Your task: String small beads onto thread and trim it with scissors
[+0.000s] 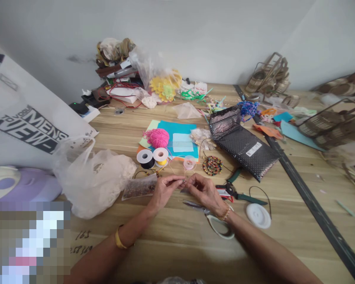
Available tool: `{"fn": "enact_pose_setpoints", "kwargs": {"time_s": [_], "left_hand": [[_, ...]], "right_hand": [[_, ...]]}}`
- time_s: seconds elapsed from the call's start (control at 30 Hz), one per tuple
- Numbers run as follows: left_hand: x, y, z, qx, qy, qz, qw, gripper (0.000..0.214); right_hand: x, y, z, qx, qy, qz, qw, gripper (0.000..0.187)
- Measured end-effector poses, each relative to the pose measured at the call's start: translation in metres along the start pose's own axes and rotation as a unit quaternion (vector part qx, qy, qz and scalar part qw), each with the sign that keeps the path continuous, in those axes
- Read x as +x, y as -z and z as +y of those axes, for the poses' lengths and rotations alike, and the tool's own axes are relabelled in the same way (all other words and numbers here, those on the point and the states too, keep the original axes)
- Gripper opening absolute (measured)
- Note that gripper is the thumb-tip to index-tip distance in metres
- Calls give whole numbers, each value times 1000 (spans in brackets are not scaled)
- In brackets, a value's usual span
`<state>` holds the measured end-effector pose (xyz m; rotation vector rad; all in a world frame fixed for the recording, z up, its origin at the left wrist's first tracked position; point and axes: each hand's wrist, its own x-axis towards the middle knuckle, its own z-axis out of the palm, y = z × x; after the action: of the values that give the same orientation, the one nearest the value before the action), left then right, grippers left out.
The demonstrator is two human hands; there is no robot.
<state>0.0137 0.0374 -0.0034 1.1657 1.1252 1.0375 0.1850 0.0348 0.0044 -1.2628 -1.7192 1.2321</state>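
Observation:
My left hand (165,190) and my right hand (205,191) meet over the table, both in a fingertip pinch. Between them is the end of a thin pale cord, with a tiny dark piece I cannot make out. The cord appears to run up to a small clear spool (189,162) just beyond my fingers. A clear bag of dark beads (139,187) lies beside my left hand. Scissors with white handles (220,227) lie partly under my right hand and wrist. Green-handled pliers (232,189) rest to the right of that hand.
Beyond my hands are a black spool (145,158), a yellow spool (161,156), pink yarn (159,138), blue paper (177,128) and a coiled bead string (212,165). A black bubble mailer (245,146) lies right, near a white round spool (258,215). A plastic bag (94,177) stands left.

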Motion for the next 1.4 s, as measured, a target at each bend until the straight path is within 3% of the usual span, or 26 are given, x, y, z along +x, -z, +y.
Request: {"fn": "enact_pose_setpoints", "kwargs": {"time_s": [0.43, 1.4], "left_hand": [[0, -1, -2, -10, -4, 1, 1000, 17], [0, -1, -3, -1, 8, 2, 1000, 18]], "right_hand": [[0, 0, 0, -11, 1, 4, 1000, 14], [0, -1, 1, 4, 17, -3, 1000, 20]]}}
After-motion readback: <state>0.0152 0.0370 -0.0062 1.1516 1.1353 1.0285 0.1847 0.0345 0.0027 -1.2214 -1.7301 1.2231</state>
